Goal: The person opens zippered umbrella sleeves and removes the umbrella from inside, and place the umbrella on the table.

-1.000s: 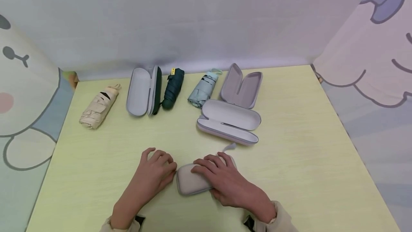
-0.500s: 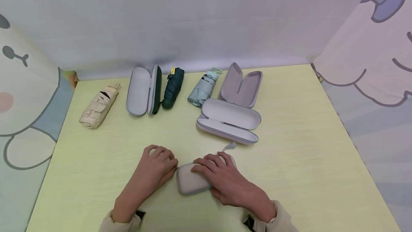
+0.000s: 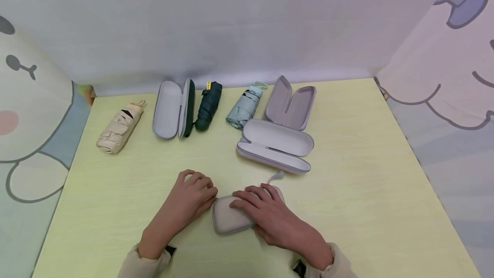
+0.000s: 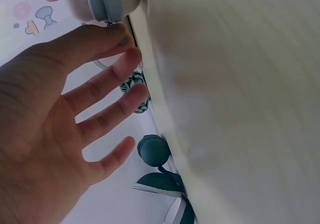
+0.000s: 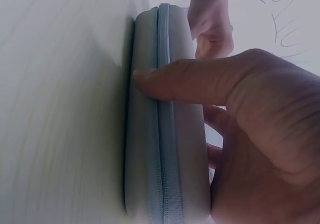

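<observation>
A beige zippered case with a grey zipper band lies on the table in front of the person. The right hand grips its right part, fingers across the top and thumb against the zippered side. At the case's left end, the left hand pinches a small zipper pull between thumb and index finger; the pull is mostly hidden. The other fingers of that hand are spread apart in the left wrist view. A grey strap sticks out behind the case's right end.
Behind the hands lie an open pink-white glasses case, an open mauve one and an open green-and-white one. Folded umbrellas lie among them: beige, dark green, light blue.
The left hand has slid a little to the right and away from the person, along the left end of the case. The right hand and the case stay in place.
</observation>
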Tool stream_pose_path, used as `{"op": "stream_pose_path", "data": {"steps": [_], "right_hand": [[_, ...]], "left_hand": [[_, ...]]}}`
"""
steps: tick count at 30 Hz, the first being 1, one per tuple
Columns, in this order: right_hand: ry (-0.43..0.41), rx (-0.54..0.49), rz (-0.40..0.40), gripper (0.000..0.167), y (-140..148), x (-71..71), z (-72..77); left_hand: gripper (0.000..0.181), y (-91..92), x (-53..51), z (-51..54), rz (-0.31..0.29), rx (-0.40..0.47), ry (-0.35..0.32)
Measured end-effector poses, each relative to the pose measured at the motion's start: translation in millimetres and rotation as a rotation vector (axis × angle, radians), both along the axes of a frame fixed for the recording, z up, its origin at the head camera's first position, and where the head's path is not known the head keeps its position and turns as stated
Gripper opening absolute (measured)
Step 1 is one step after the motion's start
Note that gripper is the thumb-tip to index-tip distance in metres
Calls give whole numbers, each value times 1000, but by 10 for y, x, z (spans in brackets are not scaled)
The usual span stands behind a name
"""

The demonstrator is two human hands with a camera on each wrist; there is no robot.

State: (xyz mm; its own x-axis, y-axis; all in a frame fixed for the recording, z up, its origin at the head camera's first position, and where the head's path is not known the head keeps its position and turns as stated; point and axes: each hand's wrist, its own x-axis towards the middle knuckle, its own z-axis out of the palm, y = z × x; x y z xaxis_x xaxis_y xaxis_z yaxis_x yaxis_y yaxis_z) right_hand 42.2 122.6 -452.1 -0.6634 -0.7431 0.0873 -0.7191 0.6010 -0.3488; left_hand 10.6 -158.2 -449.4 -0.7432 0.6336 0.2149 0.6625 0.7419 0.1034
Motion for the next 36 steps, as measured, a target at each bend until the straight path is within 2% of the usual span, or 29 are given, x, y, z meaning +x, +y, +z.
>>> {"op": "stream_pose_path", "data": {"steps": [17,25,36], "right_hand": [[90,-57,-29,73,16,57,58],[81,-43,-34,72,13,53,69],[151,-5,-50,62,-22,59,79]], "left_hand": [[20,74,-115,20,-38,-5,-5],[16,137,-180,18,-75,-22,4],[16,161,-239,20,-116,-26,7]]}}
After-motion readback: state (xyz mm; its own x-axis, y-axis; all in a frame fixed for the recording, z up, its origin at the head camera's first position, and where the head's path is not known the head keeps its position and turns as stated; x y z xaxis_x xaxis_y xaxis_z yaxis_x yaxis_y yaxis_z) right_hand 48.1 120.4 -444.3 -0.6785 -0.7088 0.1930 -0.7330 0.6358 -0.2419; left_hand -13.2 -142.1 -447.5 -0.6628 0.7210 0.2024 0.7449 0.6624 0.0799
